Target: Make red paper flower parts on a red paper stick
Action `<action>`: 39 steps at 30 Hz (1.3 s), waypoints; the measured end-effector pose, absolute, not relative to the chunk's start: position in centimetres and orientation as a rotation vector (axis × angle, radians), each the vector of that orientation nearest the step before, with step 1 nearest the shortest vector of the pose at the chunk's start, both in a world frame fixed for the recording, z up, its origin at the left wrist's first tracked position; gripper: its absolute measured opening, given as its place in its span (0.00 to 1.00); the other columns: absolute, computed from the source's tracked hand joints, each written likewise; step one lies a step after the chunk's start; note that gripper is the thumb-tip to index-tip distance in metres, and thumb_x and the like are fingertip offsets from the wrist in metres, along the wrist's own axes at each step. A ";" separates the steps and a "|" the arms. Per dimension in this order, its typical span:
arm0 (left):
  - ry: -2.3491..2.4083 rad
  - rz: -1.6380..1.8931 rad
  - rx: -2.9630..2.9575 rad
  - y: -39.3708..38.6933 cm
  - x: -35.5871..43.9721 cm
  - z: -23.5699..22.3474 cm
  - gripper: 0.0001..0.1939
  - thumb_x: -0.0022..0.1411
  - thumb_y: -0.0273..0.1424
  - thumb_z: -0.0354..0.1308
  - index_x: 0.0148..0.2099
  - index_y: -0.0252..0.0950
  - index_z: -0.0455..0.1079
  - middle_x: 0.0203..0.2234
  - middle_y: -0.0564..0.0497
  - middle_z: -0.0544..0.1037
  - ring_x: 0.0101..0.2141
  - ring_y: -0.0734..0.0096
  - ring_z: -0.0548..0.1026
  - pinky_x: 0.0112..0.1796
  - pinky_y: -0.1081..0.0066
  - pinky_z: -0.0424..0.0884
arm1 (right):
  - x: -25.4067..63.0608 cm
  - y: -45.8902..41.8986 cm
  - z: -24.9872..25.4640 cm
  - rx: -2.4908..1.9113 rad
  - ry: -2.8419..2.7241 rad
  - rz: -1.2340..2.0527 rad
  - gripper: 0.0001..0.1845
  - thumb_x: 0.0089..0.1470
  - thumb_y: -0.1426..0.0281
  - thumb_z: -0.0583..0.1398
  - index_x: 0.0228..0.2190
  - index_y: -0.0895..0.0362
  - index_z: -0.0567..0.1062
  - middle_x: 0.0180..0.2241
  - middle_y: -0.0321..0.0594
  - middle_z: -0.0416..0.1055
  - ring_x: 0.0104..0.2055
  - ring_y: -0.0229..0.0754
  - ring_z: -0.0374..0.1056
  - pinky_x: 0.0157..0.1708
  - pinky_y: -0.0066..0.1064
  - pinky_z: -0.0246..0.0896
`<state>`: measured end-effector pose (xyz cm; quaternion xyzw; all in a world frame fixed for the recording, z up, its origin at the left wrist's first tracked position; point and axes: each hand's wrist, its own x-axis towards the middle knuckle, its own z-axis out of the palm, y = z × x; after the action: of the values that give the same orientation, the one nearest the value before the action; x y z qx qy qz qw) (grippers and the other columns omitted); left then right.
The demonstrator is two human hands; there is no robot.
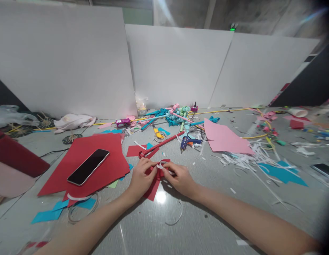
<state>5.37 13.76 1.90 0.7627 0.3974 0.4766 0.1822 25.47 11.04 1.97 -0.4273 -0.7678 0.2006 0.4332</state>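
Observation:
My left hand [143,176] is closed, thumb and fingers pinching a small piece of red paper [154,189] low over the table. A thin curled white strip [161,164] lies between my two hands. My right hand [180,179] is closed from the other side, its fingertips pinching at the strip where it meets the red paper. My fingers partly hide the paper and the strip. Just beyond my hands lies a red paper stick [164,142] with a folded red end. To its right rests a blue hot glue gun [189,142].
A black-screened phone [88,166] lies on large red paper sheets [111,148] at left. Pink paper [225,138] and a pile of white strips [244,157] are at right. Teal paper flowers [173,118] are heaped before the white panels [177,67]. A yellow cable [220,110] crosses behind.

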 end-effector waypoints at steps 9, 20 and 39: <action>1.115 1.340 2.111 13.5 5.5 2.4 0.10 0.71 0.35 0.59 0.39 0.39 0.79 0.33 0.49 0.78 0.38 0.64 0.75 0.43 0.64 0.70 | 25.4 11.1 2.4 -1.110 -1.852 0.622 0.10 0.70 0.66 0.54 0.48 0.53 0.73 0.35 0.37 0.76 0.33 0.39 0.71 0.37 0.30 0.64; 1.086 1.303 2.123 13.5 5.5 2.1 0.11 0.72 0.36 0.58 0.39 0.39 0.79 0.33 0.49 0.80 0.37 0.64 0.76 0.45 0.64 0.70 | 25.3 11.3 2.6 -1.048 -1.994 0.633 0.08 0.68 0.65 0.59 0.43 0.55 0.77 0.35 0.37 0.77 0.32 0.38 0.68 0.35 0.29 0.61; 1.173 1.259 1.875 13.0 5.5 1.7 0.09 0.67 0.38 0.64 0.45 0.42 0.82 0.40 0.49 0.86 0.39 0.62 0.84 0.45 0.63 0.79 | 25.4 11.8 2.7 -1.031 -1.747 0.631 0.09 0.66 0.63 0.61 0.38 0.55 0.79 0.39 0.41 0.69 0.39 0.40 0.68 0.37 0.32 0.65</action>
<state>5.52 13.01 1.68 0.7042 0.4404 0.4730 0.2940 25.41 11.83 2.71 -0.4239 -0.7182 0.2593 0.4872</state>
